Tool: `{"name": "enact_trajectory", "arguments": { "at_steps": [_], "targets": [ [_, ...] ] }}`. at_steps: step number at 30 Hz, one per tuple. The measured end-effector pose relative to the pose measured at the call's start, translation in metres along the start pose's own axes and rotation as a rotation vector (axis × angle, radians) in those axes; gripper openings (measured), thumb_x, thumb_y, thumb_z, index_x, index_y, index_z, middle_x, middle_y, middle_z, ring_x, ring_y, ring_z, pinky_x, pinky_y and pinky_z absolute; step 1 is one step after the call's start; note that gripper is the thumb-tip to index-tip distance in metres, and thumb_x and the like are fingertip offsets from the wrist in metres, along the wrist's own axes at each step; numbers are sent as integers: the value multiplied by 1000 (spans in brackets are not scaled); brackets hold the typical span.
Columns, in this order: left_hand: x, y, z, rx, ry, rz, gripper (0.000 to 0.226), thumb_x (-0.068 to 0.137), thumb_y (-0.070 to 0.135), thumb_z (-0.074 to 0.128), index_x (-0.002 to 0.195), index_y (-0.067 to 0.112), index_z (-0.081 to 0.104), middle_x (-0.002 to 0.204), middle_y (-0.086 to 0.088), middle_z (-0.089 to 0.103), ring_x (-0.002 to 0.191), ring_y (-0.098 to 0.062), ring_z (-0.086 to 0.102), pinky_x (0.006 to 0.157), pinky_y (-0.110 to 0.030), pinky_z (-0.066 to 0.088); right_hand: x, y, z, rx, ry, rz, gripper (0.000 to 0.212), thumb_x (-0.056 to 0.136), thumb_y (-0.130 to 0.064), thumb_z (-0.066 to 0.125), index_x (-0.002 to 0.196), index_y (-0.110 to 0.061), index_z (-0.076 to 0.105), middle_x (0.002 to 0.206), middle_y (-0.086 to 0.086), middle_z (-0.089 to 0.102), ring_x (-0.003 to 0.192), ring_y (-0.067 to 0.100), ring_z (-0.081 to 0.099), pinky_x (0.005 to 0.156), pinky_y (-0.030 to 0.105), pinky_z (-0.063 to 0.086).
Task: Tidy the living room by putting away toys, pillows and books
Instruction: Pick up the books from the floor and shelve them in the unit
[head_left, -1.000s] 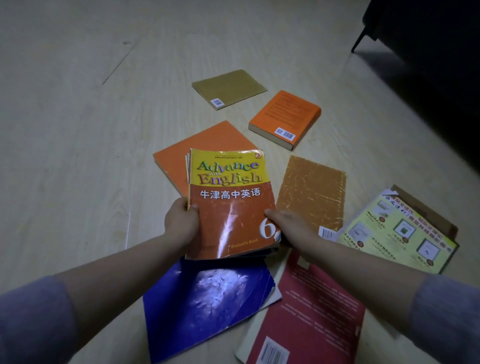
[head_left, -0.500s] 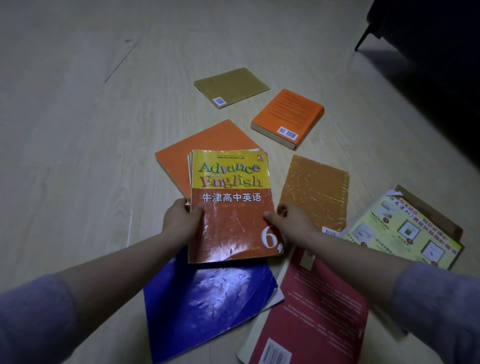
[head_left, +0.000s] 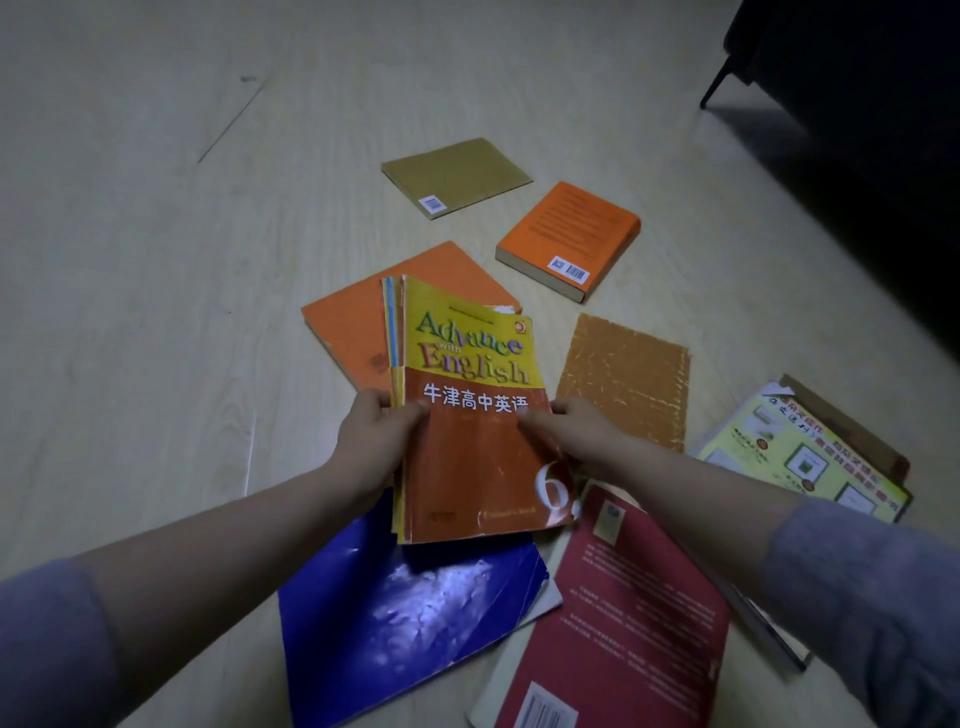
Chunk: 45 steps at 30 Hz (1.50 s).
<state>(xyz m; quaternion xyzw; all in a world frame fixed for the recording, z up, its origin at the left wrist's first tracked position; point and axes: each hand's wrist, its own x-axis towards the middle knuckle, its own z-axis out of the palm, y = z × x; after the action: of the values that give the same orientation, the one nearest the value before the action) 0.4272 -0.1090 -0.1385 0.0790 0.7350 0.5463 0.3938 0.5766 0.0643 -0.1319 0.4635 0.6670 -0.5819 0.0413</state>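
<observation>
Item: fingers (head_left: 413, 413) of the left hand (head_left: 371, 441) clamped on the spine edge of the English textbook stack (head_left: 478, 467); right hand (head_left: 576, 436) pinching the opposite edge. I log the stack held over the floor (head_left: 156, 286), overlapping the blue book (head_left: 415, 623), red book (head_left: 623, 623) and flat orange book (head_left: 348, 332).

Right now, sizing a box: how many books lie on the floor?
7 books: olive, thick orange far; flat orange, textured orange middle; yellow-green right; blue, red near. More may hide beneath.
</observation>
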Motion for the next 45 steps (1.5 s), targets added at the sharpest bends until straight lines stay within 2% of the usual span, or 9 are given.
{"name": "enact_trajectory", "arguments": {
  "at_steps": [3,7,14,18,21,28,35,39,45],
  "targets": [
    [-29,26,9,-80,-17,41,57,68,44,70,109,6,58,98,-16,71,88,-32,70,81,-55,55,-11,-6,-3,58,-48,20,48,86,-51,61,109,-8,63,102,7,68,96,24,65,93,43,50],
    [-60,54,20,-215,-103,42,31,89,16,61,114,-1,54,101,-23,69,91,-39,68,82,-55,55,-32,-23,-16,283,-141,106,53,91,-63,39,110,-18,59,92,3,64,80,14,60,65,29,46],
    [-106,81,37,-271,-302,46,28,89,15,60,112,-1,55,82,-16,69,64,-24,68,56,-34,57,-93,0,-30,548,-142,129,58,84,-68,46,115,-23,65,110,11,71,102,28,68,95,47,50],
    [-127,82,61,-179,-420,38,31,89,16,61,112,-2,51,96,-25,69,80,-37,68,67,-42,58,-138,30,-58,627,14,100,63,75,-61,61,124,-20,60,117,14,68,110,33,64,101,51,45],
    [-142,73,94,-130,-536,78,18,89,12,60,103,4,53,85,-19,70,66,-26,69,52,-32,57,-184,64,-85,663,167,51,55,81,-47,64,126,-16,59,117,12,68,109,32,64,99,49,48],
    [-205,52,184,-16,-832,66,15,84,13,66,92,11,55,85,-16,67,73,-27,66,72,-40,55,-320,137,-118,700,547,64,32,93,-30,58,119,-13,62,112,10,71,102,29,68,92,44,52],
    [-223,21,211,167,-909,81,30,84,22,69,104,7,52,106,-21,66,94,-37,67,86,-53,54,-344,179,-95,688,815,10,26,90,-28,62,111,-13,65,101,9,74,87,26,72,69,32,60],
    [-231,2,217,243,-928,112,22,88,16,65,105,10,51,102,-18,67,89,-33,68,81,-49,56,-361,200,-77,617,952,-18,25,91,-27,62,111,-14,66,101,5,74,90,23,72,77,35,59],
    [-256,-37,216,432,-945,461,25,86,12,67,103,14,50,100,-6,69,91,-22,66,80,-38,54,-395,241,-41,524,1167,-43,19,85,-22,71,103,-16,70,97,0,75,88,14,71,74,27,58]
  ]
}}
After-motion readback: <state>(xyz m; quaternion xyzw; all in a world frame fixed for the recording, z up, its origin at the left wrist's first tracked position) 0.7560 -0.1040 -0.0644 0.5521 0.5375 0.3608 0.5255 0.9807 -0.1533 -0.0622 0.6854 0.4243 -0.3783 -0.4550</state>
